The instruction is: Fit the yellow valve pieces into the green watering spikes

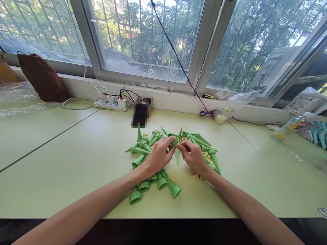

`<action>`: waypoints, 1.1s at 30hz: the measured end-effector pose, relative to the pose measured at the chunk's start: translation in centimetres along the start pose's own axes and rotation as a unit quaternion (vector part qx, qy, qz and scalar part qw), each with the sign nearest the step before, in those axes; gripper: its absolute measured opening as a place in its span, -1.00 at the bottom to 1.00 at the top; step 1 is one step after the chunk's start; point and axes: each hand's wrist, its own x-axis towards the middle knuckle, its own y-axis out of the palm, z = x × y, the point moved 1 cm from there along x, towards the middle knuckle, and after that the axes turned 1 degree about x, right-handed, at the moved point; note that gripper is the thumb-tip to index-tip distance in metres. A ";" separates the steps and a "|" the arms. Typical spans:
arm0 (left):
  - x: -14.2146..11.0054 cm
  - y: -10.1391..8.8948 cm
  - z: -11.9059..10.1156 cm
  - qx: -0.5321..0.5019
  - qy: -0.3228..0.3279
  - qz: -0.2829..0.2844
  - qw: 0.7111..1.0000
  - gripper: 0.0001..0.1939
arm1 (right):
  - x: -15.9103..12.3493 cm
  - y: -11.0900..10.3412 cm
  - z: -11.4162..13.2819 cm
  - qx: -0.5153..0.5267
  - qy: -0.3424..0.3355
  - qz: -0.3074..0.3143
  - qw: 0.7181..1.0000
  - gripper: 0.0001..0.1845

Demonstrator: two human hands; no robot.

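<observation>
My left hand is closed around a green plastic watering spike, its wide ribbed collar between thumb and fingers. Close against it, my right hand pinches with thumb and forefinger; whatever sits between those fingertips is too small to make out. Both hands are over a pile of similar green spikes. One loose spike lies at the front with its collar toward me. Small yellow T-shaped plastic pieces lie under and beside my right hand, partly covered by it and by spikes.
Behind the pile stand a small box and a blurred dark object. A power strip with plugs and cables is at the back left, near a brown bag. Plastic bags and a screwdriver are by the window.
</observation>
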 end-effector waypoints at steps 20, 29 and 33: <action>0.1 -0.1 -0.1 0.001 -0.001 -0.002 1.000 -0.79 | 0.0 0.1 0.3 0.025 -0.001 0.016 1.000 -0.61; 0.1 -0.1 -0.1 0.006 0.007 -0.006 1.000 -0.78 | -0.1 0.2 0.2 0.023 -0.007 0.019 1.000 -0.62; 0.1 -0.1 0.0 0.004 0.001 -0.003 1.000 -0.78 | -0.1 0.2 0.2 0.022 -0.008 0.021 0.999 -0.62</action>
